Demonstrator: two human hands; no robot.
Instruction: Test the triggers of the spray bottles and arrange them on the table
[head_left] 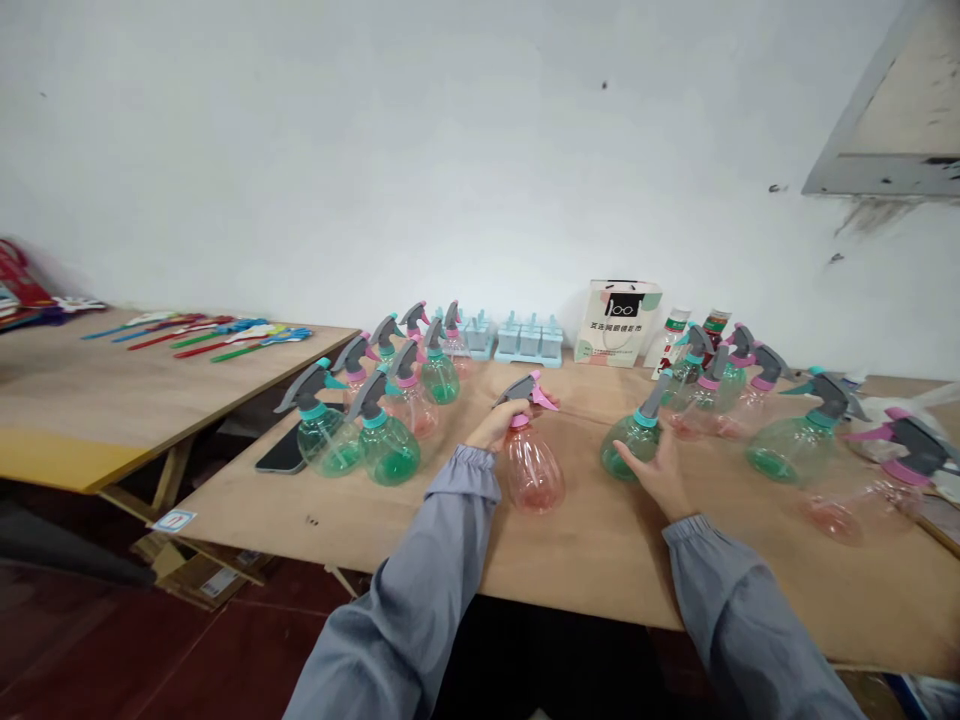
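My left hand [496, 423] is closed round the neck of a pink spray bottle [531, 466] that stands upright in the middle of the wooden table [600, 540]. Its grey trigger head with a pink nozzle points right. My right hand [658, 472] is wrapped on the side of a green spray bottle [634, 437] just to the right, which leans a little. Both arms wear grey sleeves.
A group of several green and pink spray bottles [375, 420] stands at left, another group [757, 400] at right. A black phone [283, 452] lies at the left edge. Blue ice-pop moulds [529, 338] and a paper bag [618, 322] stand against the wall. A side table [112, 400] holds coloured tools.
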